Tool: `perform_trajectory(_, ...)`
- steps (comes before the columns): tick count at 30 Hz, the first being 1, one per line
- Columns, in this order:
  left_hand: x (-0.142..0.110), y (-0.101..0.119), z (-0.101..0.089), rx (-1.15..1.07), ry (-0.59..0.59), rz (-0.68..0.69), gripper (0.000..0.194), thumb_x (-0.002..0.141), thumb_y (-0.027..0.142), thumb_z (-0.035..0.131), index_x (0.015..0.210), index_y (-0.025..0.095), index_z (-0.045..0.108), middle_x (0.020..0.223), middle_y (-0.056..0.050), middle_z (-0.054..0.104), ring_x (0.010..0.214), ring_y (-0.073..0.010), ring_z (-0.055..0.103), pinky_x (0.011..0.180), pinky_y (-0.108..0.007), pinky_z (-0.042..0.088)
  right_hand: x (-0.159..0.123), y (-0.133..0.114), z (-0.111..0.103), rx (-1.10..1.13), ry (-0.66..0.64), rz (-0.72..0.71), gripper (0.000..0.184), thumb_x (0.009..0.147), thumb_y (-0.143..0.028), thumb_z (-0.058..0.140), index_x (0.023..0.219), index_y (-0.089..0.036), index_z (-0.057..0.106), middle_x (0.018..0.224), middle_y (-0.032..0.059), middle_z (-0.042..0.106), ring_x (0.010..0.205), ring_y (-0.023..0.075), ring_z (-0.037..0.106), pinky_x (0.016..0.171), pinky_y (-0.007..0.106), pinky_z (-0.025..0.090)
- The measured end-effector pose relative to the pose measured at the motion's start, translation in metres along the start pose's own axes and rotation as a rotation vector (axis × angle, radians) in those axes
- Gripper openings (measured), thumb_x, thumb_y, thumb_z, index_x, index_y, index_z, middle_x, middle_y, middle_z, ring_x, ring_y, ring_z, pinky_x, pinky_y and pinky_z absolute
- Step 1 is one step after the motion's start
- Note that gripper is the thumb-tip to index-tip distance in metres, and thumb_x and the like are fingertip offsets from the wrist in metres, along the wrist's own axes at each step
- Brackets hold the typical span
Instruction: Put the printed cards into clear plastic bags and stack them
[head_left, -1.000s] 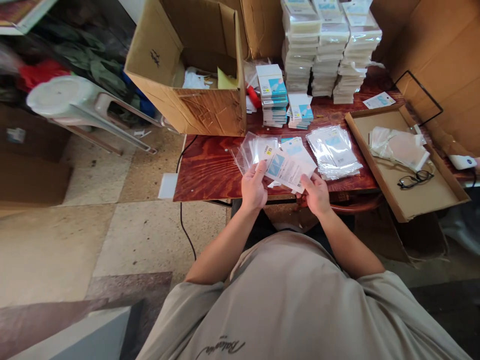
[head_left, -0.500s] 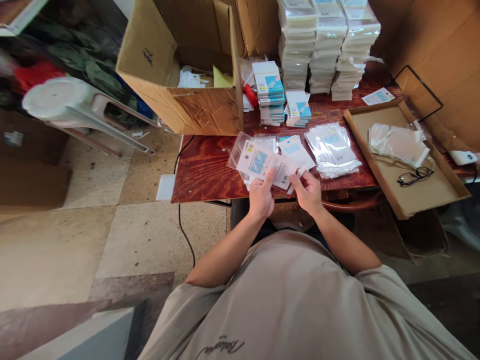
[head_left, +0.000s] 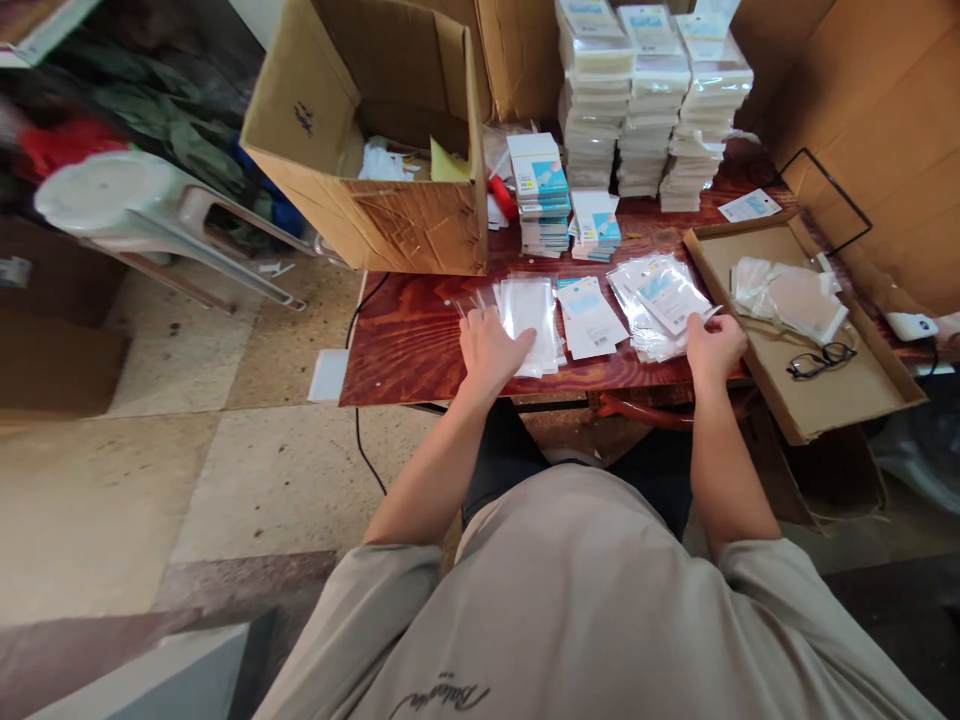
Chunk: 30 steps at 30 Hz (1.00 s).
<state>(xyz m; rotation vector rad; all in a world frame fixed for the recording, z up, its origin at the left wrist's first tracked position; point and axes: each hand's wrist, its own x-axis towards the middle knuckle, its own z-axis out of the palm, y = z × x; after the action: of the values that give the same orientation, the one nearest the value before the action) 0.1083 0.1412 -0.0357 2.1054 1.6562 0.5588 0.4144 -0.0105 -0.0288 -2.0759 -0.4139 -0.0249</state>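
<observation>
My right hand [head_left: 716,348] pinches the near right corner of a bagged card [head_left: 673,297], white and blue with a barcode. That card lies over a spread pile of similar bagged cards [head_left: 651,343]. My left hand [head_left: 493,350] is at the left edge of a stack of clear plastic bags [head_left: 531,322], fingers stretched out and thumb apart across the bags. Its fingertips touch clear film, and I see nothing gripped in it. Between the two piles lie a few loose printed cards [head_left: 592,318].
Behind stand stacks of banded cards [head_left: 541,190] and tall stacks of clear bags [head_left: 592,110]. An open cardboard box [head_left: 420,225] is at the back left. On the right, a shallow cardboard tray [head_left: 847,405] holds plastic bags and glasses [head_left: 821,361]. A white stool [head_left: 112,200] stands left.
My hands have parted from the card they held together. The right hand moved right with the bagged card onto the pile; the left moved left onto the clear bags.
</observation>
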Motion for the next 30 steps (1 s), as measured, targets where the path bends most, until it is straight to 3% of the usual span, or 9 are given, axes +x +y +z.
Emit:
perform_trajectory(4,0.018,0.002,0.003,0.067,-0.137,-0.081,0.066,0.079,0.051,0.087,0.127,0.013,0.065,0.135,-0.026,0.067,0.131,-0.0463,0.061,0.114,-0.057,0.047,-0.011,0.008,-0.001,-0.366,0.170,-0.093,0.024,0.082,-0.031,0.075,0.100,-0.022,0.062,0.101,0.0115,0.071,0.099,0.0312,0.068,0.096,0.048,0.054)
perform_trajectory(7,0.026,-0.005,0.004,-0.061,-0.115,-0.141,0.054,0.070,0.043,0.095,0.110,0.018,0.069,0.115,-0.021,0.075,0.117,-0.0447,0.069,0.109,-0.058,0.051,-0.036,0.003,-0.002,-0.356,0.220,-0.362,0.040,0.088,-0.029,0.072,0.124,-0.015,0.060,0.125,0.0236,0.067,0.120,0.0343,0.063,0.109,0.048,0.049)
perform_trajectory(9,0.031,-0.012,0.005,-0.155,-0.076,-0.162,0.039,0.065,0.035,0.097,0.087,0.022,0.068,0.097,-0.017,0.075,0.111,-0.0457,0.071,0.107,-0.062,0.050,-0.053,-0.007,0.001,-0.318,0.040,-0.582,0.026,0.099,-0.033,0.062,0.120,-0.016,0.064,0.125,0.0226,0.069,0.121,0.0329,0.064,0.108,0.046,0.050)
perform_trajectory(11,0.035,-0.018,0.005,-0.268,-0.039,-0.157,0.035,0.062,0.026,0.096,0.066,0.024,0.062,0.078,-0.013,0.070,0.110,-0.0465,0.071,0.107,-0.063,0.049,-0.066,-0.021,0.009,-0.341,-0.249,-0.676,0.027,0.107,-0.040,0.052,0.112,-0.019,0.068,0.117,0.0172,0.072,0.110,0.0308,0.069,0.098,0.044,0.054)
perform_trajectory(15,0.035,-0.021,0.004,-0.468,-0.032,-0.113,0.034,0.067,0.022,0.093,0.056,0.024,0.061,0.061,-0.008,0.063,0.107,-0.0411,0.073,0.099,-0.052,0.057,-0.073,-0.047,0.031,-0.590,-0.560,-0.592,0.048,0.099,-0.057,0.070,0.120,-0.014,0.071,0.120,0.0189,0.070,0.097,0.0318,0.072,0.085,0.043,0.055)
perform_trajectory(20,0.025,-0.009,0.007,-1.002,-0.194,-0.231,0.018,0.084,0.029,0.085,0.082,0.015,0.074,0.077,-0.011,0.076,0.076,-0.0238,0.077,0.072,-0.035,0.065,-0.063,-0.056,0.044,-0.611,-0.582,-0.538,0.057,0.087,-0.056,0.084,0.122,-0.013,0.070,0.123,0.0212,0.069,0.098,0.0342,0.071,0.087,0.045,0.055)
perform_trajectory(24,0.016,0.004,0.015,-1.276,-0.212,-0.379,0.021,0.083,0.024,0.088,0.088,0.011,0.073,0.082,-0.013,0.078,0.069,-0.0196,0.077,0.068,-0.032,0.066,-0.061,-0.047,0.038,-0.280,-0.538,-0.533,0.034,0.098,-0.052,0.070,0.107,-0.019,0.070,0.108,0.0144,0.074,0.095,0.0296,0.070,0.084,0.040,0.054)
perform_trajectory(27,0.012,0.013,0.019,-1.337,-0.135,-0.410,0.023,0.084,0.024,0.090,0.085,0.012,0.071,0.078,-0.010,0.077,0.068,-0.0196,0.077,0.065,-0.031,0.066,-0.062,-0.040,0.020,0.178,-0.528,-0.337,0.044,0.102,-0.064,0.059,0.094,-0.022,0.067,0.077,0.0041,0.070,0.066,0.0196,0.062,0.062,0.031,0.050)
perform_trajectory(30,0.008,0.020,0.020,-1.352,-0.091,-0.408,0.030,0.082,0.029,0.094,0.081,0.014,0.068,0.074,-0.008,0.075,0.066,-0.0199,0.076,0.067,-0.033,0.066,-0.066,-0.036,0.000,0.432,-0.800,-0.080,0.049,0.088,-0.070,0.076,0.091,-0.022,0.071,0.064,-0.0008,0.066,0.047,0.0136,0.051,0.042,0.026,0.039)
